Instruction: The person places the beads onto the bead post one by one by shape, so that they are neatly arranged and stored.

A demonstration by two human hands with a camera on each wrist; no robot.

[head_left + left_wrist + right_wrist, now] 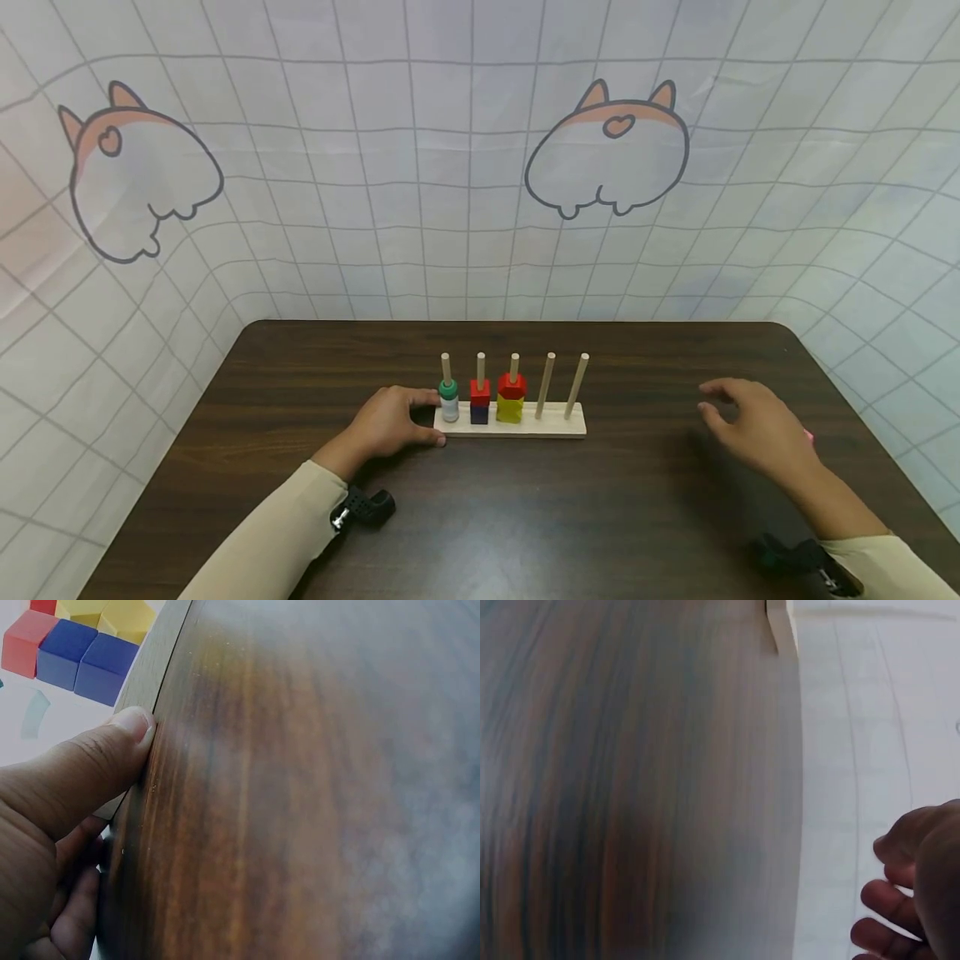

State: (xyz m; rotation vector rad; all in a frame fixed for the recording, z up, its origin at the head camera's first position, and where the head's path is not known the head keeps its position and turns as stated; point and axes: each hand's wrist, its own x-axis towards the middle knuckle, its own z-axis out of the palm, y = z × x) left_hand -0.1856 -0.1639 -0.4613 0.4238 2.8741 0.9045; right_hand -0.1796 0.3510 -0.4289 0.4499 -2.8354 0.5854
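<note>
A pale wooden peg board (532, 425) lies on the dark table, its left end held by my left hand (382, 423). The left thumb presses the board's front edge, also seen in the left wrist view. Its left peg carries a green piece (447, 389) above a white one (450, 410). On the second, a red block (480, 392) sits over a dark blue block (479, 414); on the third, a red piece (512, 386) tops a yellow one (510, 409). My right hand (768, 433) is over the table's right side, fingers loosely bent, nothing visible between them.
Two bare pegs (546, 385) rise from the board's right part. A small pink thing (808, 436) shows beside the right hand, mostly hidden by it. White grid-patterned cloth (465, 167) hangs behind the brown table (600, 517).
</note>
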